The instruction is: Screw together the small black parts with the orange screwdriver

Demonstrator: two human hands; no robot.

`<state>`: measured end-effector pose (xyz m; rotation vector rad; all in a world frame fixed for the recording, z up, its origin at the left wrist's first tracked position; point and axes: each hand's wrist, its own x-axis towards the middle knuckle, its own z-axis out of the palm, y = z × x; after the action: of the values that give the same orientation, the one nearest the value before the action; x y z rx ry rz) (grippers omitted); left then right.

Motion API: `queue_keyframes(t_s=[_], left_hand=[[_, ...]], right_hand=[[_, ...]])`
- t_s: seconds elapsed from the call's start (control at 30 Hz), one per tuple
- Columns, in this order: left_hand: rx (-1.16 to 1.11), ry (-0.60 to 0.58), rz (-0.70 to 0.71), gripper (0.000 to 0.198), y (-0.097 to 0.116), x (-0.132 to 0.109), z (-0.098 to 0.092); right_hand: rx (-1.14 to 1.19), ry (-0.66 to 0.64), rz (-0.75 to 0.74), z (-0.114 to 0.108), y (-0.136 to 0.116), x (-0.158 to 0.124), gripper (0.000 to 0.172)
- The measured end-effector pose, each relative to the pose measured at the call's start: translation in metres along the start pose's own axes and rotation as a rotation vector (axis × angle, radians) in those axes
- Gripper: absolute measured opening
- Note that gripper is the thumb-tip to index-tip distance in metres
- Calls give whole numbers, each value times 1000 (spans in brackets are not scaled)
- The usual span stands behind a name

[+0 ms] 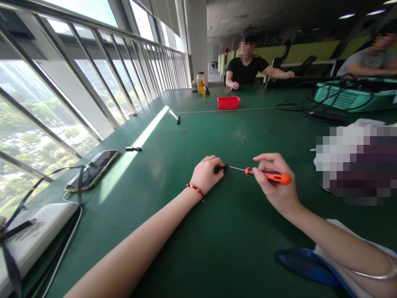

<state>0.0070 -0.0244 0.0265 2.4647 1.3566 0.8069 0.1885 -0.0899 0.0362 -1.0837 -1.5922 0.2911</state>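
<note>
My left hand (207, 171), with a red beaded bracelet at the wrist, pinches a small black part (221, 168) against the green table (173, 182). Most of that part is hidden by the fingers, so its kind does not show. My right hand (277, 182) is closed around the orange and black handle of a screwdriver (273, 176). The thin shaft points left, nearly level, and its tip meets the black part. Two similar small black pieces lie apart on the table: one (133, 149) to the left, another (178, 120) farther back.
A phone (93, 170) and a white power strip (37, 244) with cables lie at the left by the railing. Farther back are a red tray (228, 103), a jar (201, 83) and a teal basket (356, 97) with black cables. Two people sit beyond. A blue object (307, 265) lies at lower right.
</note>
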Motion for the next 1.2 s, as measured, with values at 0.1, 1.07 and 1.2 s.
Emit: queue_keyframes(t_s=[0.1,1.07,1.2], left_hand=[[0,2,4,10,0,0,0],[-14,9,10,10,-2,0,2],[-16,11,14,10,-3,1,2]], right_hand=[[-26,-40,-1,1,-1,-2,16],[-82,14,-17,-1,0,-2,19],[-6,73,-119,0,2,-1,39]])
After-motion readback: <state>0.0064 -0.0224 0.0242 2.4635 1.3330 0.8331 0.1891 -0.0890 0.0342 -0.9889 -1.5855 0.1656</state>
